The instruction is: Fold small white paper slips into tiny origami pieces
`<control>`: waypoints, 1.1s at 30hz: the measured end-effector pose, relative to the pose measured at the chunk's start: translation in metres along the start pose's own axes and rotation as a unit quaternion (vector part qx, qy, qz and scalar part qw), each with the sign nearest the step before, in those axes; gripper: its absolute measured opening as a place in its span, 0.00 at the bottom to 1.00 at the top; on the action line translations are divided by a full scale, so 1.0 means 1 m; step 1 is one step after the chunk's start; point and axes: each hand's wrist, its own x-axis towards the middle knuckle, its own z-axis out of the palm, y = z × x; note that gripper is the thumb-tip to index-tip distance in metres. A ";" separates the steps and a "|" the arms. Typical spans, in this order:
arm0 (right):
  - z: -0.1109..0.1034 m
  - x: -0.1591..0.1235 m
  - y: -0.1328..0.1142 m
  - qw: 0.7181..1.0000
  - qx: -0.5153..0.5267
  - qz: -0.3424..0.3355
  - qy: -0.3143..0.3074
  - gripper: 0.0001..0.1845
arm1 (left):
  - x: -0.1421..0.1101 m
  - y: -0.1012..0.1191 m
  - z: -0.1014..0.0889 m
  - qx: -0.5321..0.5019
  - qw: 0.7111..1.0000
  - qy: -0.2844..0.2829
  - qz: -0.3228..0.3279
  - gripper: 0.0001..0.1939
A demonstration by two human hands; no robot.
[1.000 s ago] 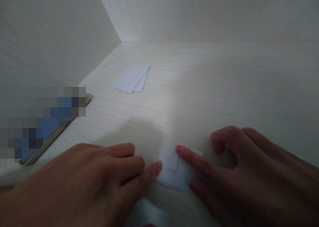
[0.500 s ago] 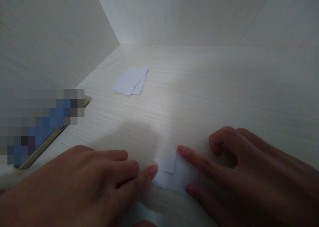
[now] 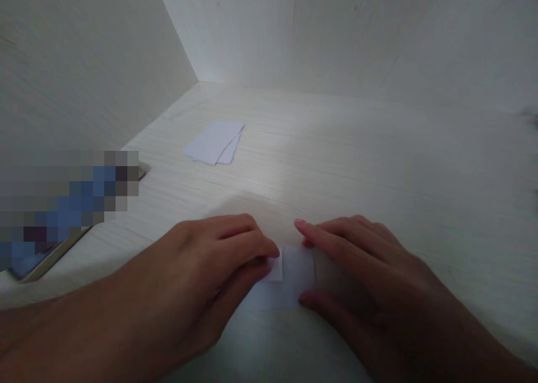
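A small piece of white paper (image 3: 297, 276) lies on the pale wooden surface between my hands, with a narrow folded flap at its left part. My left hand (image 3: 214, 276) pinches that flap between thumb and index finger; its other fingers are curled together, and the hand covers the paper's left end. At the paper's right edge is my right hand (image 3: 361, 276), thumb and index finger spread apart. The thumb tip touches or nearly touches the lower right corner, while the index fingertip reaches past the top edge.
Two or more overlapping white paper pieces (image 3: 215, 142) lie farther back, left of centre. A blurred-out, phone-like device (image 3: 71, 220) leans at the left wall. Pale panels (image 3: 336, 35) enclose the surface at the back and left (image 3: 84, 52).
My left hand has gone from pressing the paper's corner with a fingertip to pinching its flap. The paper has turned, and my right index finger has come off it.
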 end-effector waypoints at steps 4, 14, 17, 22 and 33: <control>-0.001 0.004 -0.003 0.999 0.022 0.041 -0.008 0.30 | 0.006 -0.001 0.006 -0.068 0.996 -0.006 -0.058 0.05; -0.009 0.008 0.002 0.995 0.092 0.046 -0.006 0.28 | 0.007 0.002 0.008 -0.253 0.961 -0.059 -0.091 0.15; -0.013 0.013 0.000 0.987 0.135 0.083 -0.002 0.23 | 0.007 0.004 0.011 -0.310 0.944 -0.054 -0.097 0.05; -0.019 0.027 -0.003 0.938 0.280 0.203 0.022 0.18 | 0.010 0.002 0.029 -0.415 0.903 -0.015 -0.108 0.07; -0.001 0.022 -0.020 0.945 0.246 0.165 0.142 0.11 | 0.025 0.000 0.035 -0.461 0.884 0.052 -0.067 0.11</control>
